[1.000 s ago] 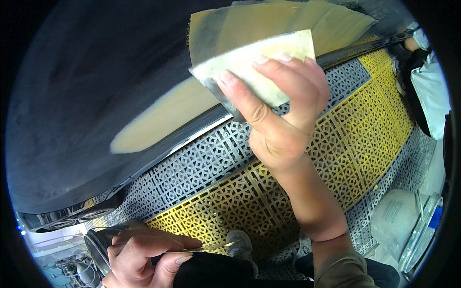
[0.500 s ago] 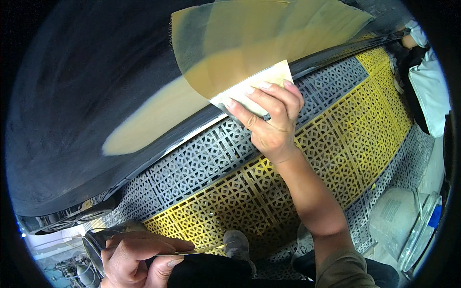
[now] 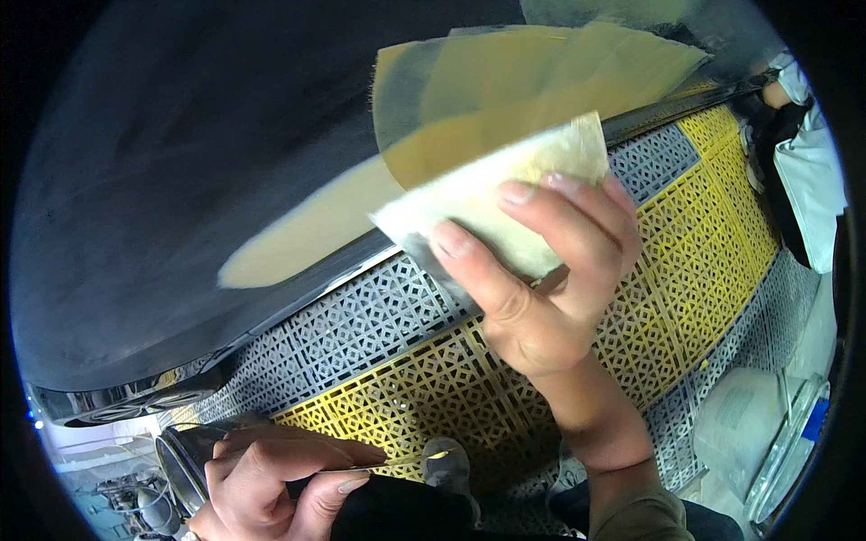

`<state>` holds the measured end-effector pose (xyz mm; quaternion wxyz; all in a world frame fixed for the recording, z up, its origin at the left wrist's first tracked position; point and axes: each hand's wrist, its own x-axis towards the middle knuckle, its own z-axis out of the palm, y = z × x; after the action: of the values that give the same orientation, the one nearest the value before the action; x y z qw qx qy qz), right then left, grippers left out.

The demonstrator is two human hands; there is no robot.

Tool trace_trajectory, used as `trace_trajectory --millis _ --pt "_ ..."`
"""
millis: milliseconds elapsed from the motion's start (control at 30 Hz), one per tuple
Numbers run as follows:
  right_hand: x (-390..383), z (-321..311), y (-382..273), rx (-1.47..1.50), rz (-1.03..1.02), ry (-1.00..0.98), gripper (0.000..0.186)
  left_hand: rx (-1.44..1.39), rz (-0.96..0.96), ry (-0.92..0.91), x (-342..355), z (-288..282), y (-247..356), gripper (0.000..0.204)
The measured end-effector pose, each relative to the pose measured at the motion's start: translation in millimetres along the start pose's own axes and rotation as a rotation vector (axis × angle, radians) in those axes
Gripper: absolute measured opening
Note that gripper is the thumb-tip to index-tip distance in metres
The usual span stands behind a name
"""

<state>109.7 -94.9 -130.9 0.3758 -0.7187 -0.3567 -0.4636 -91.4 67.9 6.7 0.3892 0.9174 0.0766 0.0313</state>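
My right hand (image 3: 559, 288) grips a pale, flat putty spreader (image 3: 492, 185), fingers spread over its face and the thumb out of sight. The spreader overlaps the lower edge of a dark car body panel (image 3: 207, 171) and looks lifted off it. Fan-shaped strokes of wet yellow-brown putty (image 3: 487, 99) cover the panel beyond the spreader. Left of them lies a smooth beige patch (image 3: 307, 225). Low at the left, my left hand (image 3: 271, 478) pinches a thin flat plate, seen edge-on, with a dab of yellow putty (image 3: 439, 455) at its tip.
Grey and yellow perforated floor tiles (image 3: 686, 243) run below the panel. A clear plastic bucket (image 3: 744, 424) stands at the lower right; a dark round container (image 3: 180, 460) is behind my left hand. Another person's pale clothing (image 3: 807, 180) shows at the right edge.
My right hand and the spreader have come away from the panel, closer to me and slightly right. The putty strokes have the same fan shape; my left hand has shifted slightly right.
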Motion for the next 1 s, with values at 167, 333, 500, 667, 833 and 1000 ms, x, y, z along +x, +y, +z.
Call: trace_trajectory --millis 167,333,500,667,833,1000 --pt "40.2 21.2 -7.1 0.010 -0.025 0.114 0.037 0.003 0.000 -0.010 -3.6 -8.0 1.3 0.033" --pt "39.5 38.8 6.4 0.013 -0.064 0.168 0.039 -0.045 0.019 0.002 -6.8 -10.7 -5.8 0.031" --pt "23.1 51.1 -8.0 0.036 -0.030 0.168 0.031 -0.070 -0.029 0.036 -9.9 -12.4 -8.6 0.031" --pt "-5.5 56.3 -9.2 0.002 0.029 0.117 0.025 -0.045 -0.005 0.007 -5.5 -12.2 -11.2 0.032" --pt "-31.0 65.9 -2.6 0.001 0.052 0.094 0.025 -0.045 -0.039 0.039 -7.6 -10.3 -5.7 0.034" --pt "-53.7 65.7 12.9 -0.038 0.025 0.021 0.025 -0.061 -0.019 0.027 -6.3 -7.9 -7.4 0.035"
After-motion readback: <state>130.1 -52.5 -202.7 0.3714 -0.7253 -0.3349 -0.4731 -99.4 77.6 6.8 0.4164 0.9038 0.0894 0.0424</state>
